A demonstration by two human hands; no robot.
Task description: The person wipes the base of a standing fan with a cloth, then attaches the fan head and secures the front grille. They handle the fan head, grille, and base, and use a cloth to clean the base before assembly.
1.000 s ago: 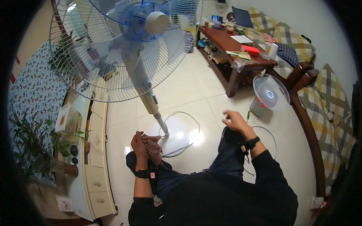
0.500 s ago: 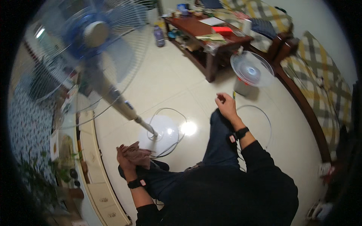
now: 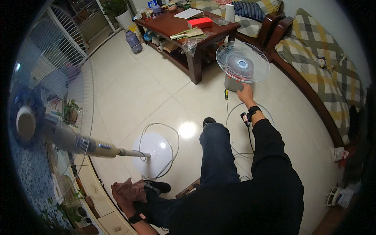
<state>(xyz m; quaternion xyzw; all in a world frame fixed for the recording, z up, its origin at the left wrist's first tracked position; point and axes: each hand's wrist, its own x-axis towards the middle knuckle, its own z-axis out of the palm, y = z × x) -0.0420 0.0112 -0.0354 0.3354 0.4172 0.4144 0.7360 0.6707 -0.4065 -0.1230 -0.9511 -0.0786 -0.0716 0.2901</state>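
The head camera looks down past the right knee (image 3: 213, 135). Its fisheye view reaches the coffee table (image 3: 164, 25)

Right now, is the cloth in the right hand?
No, the brown cloth is in the left hand, at the picture's lower left.

Right hand (image 3: 246, 95) reaches forward, fingers (image 3: 245, 86) perhaps curled; left hand (image 3: 124, 204) sits low.

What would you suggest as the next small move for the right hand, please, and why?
Probably, gently close the right hand on the near rim of the round white wire fan grille: its fingertips are right at that rim, though contact is unclear, and the left hand is occupied with a crumpled brownish-pink cloth.
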